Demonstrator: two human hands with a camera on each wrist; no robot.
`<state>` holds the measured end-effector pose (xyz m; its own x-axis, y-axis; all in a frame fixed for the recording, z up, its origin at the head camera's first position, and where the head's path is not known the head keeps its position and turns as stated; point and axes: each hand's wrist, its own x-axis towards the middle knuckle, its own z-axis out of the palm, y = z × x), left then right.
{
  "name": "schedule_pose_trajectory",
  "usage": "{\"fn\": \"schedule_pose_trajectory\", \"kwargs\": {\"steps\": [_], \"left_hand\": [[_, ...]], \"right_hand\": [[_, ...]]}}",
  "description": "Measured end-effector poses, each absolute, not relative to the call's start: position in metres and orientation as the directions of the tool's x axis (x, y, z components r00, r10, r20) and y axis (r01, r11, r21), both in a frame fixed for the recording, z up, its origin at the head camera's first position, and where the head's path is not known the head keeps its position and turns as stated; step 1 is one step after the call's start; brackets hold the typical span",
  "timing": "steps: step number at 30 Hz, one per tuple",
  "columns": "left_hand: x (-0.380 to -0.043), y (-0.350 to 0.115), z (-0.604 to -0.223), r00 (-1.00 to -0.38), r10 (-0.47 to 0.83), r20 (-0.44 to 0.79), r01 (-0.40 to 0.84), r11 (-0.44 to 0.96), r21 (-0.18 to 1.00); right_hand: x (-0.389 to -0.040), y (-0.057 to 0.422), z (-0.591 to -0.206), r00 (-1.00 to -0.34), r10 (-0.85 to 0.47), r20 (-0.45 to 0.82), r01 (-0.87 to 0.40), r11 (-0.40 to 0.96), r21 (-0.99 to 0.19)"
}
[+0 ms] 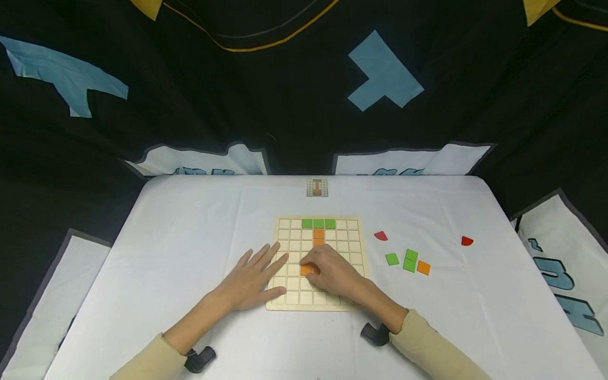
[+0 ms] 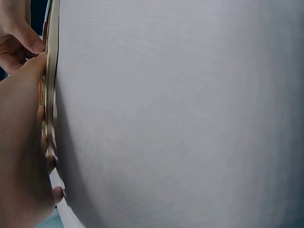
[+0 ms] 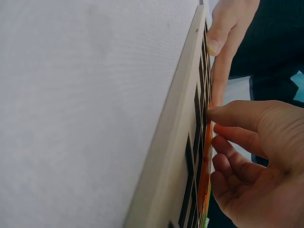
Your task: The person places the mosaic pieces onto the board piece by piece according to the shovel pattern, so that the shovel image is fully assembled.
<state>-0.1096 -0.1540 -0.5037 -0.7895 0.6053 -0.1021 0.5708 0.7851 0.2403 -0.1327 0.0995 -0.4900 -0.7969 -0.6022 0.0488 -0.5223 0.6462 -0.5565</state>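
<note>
A wooden grid board (image 1: 292, 301) lies on the table, with three green square tiles (image 1: 319, 224) along its far row and orange square tiles (image 1: 319, 233) running down from them. My left hand (image 1: 252, 279) rests with spread fingers over the board's left edge. My right hand (image 1: 334, 269) is over the middle, thumb and index finger at an orange tile (image 1: 306, 270), pinching it on the grid. In the right wrist view, the right thumb (image 3: 237, 114) touches the orange row and the other fingers curl loosely. The right hand hides part of the orange column.
Right of the board lie several green tiles (image 1: 392, 259), one orange tile (image 1: 424, 268) and two red rounded pieces (image 1: 381, 236). A small pattern card (image 1: 316, 188) lies at the table's far edge. White cloth covers the table (image 1: 199, 227); dark curtains (image 1: 285, 121) hang behind.
</note>
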Motion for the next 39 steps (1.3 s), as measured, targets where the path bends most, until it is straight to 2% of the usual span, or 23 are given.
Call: {"fn": "schedule_pose_trajectory", "kwargs": {"steps": [13,20,30,39], "left_hand": [[-0.109,-0.153,-0.503,-0.791,0.603,-0.105,0.565,0.786,0.253],[-0.109,-0.153,-0.503,-0.791,0.604,-0.099,0.568,0.785,0.249],[-0.109,-0.153,-0.5,-0.79,0.606,-0.091,0.569,0.781,0.258],[-0.109,-0.153,-0.501,-0.788,0.61,-0.085,0.575,0.778,0.252]], "right_hand": [[-0.133,0.127,-0.487,-0.853,-0.513,0.097,-0.46,0.65,-0.605],[-0.134,0.164,-0.479,-0.913,-0.394,0.105,-0.362,0.668,-0.65],[-0.131,0.212,-0.472,-0.945,-0.298,0.135,-0.314,0.71,-0.631],[-0.122,0.25,-0.467,-0.977,-0.195,0.091,-0.208,0.741,-0.638]]}}
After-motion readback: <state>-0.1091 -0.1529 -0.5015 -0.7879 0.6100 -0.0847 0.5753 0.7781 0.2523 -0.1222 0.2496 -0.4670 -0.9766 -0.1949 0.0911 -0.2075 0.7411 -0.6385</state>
